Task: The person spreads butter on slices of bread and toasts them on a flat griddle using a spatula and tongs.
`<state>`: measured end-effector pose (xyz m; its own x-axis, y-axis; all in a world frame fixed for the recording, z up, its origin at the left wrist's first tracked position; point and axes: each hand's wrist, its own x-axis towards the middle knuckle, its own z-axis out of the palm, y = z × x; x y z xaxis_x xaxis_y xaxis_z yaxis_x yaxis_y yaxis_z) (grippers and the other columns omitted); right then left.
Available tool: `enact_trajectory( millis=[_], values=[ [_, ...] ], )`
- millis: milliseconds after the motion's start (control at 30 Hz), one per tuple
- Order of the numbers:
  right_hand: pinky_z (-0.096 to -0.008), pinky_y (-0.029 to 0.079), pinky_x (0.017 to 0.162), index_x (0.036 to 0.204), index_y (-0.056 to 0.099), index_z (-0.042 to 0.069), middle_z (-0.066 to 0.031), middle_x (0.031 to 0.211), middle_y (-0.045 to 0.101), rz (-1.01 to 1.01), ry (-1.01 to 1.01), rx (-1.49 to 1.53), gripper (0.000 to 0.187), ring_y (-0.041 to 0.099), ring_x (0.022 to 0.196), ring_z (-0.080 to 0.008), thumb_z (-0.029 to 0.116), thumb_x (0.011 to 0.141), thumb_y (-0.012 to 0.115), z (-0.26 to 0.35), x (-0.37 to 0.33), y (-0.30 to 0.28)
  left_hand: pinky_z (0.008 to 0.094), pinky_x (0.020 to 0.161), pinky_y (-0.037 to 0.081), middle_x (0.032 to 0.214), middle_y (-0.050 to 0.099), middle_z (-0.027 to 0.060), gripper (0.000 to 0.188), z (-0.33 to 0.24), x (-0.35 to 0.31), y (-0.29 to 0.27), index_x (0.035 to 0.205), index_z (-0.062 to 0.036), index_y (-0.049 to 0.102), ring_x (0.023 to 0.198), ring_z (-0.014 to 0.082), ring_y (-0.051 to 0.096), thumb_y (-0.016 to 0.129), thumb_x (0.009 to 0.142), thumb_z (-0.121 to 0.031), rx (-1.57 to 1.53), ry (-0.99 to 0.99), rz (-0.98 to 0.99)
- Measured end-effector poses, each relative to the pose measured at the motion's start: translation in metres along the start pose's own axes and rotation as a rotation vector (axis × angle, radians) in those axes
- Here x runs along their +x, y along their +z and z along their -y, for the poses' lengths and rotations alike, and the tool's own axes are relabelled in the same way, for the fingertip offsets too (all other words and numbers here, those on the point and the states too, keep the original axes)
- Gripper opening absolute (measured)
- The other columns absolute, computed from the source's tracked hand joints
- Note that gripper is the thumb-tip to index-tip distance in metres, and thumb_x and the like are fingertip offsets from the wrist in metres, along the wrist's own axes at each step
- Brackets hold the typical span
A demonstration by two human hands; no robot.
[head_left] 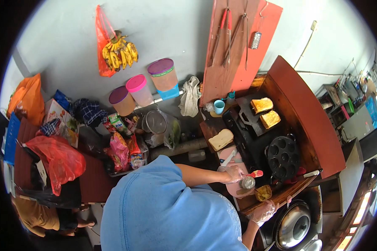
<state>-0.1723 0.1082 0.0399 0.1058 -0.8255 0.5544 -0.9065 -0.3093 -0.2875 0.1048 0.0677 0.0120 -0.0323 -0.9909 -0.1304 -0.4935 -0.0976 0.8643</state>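
The griddle (255, 129) fills the right side, with the pink board (234, 189) left and near of it and the dimpled pan (283, 157) to the board's right, perhaps for easy reach. The right hand (264, 212) is gloved, fingers bent at the near edge — I cannot tell whether it grips anything. Bread (221, 139) lies flat at the board's far end; two toasts (262, 105) rest on the griddle, probably for heat. The gloved left hand (233, 173) curls by the jar (248, 182) and red spatula (255, 173) — its grip is unclear. The tub (263, 193) sits between the hands.
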Motion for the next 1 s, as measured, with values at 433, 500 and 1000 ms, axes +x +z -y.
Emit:
enact_trajectory(
  millis=[433,500,1000],
  values=[
    [-0.0472,0.048,0.086,0.078,0.066,0.005,-0.0163,0.085,0.064,0.125,0.052,-0.138,0.008,0.061,0.095,-0.0366,0.007,0.08,0.059,0.001,-0.006,0.006,0.0411,0.073,0.055,0.079,0.072,0.0154,0.032,-0.005,-0.059,-0.017,0.098,-0.0043,0.076,0.073,0.0283,0.07,0.06,0.094,-0.031,-0.18,-0.255,-0.069],
    [-0.0468,0.048,0.085,0.078,0.067,0.005,-0.0163,0.086,0.065,0.178,0.086,-0.172,0.007,0.061,0.094,-0.0363,0.007,0.079,0.06,0.013,-0.001,-0.002,0.0397,0.075,0.055,0.08,0.072,0.0148,0.032,-0.002,-0.059,-0.015,0.098,-0.0039,0.076,0.075,0.0274,0.07,0.059,0.094,-0.031,-0.243,-0.28,-0.081],
    [-0.0457,0.05,0.081,0.079,0.072,0.006,-0.0162,0.085,0.069,0.249,0.269,-0.252,0.009,0.064,0.088,-0.0354,0.009,0.074,0.066,0.021,-0.002,-0.008,0.0355,0.076,0.054,0.089,0.074,0.0123,0.035,-0.014,-0.046,-0.006,0.107,-0.0016,0.073,0.081,0.0216,0.07,0.068,0.088,-0.03,-0.151,-0.249,-0.012]
  ],
)
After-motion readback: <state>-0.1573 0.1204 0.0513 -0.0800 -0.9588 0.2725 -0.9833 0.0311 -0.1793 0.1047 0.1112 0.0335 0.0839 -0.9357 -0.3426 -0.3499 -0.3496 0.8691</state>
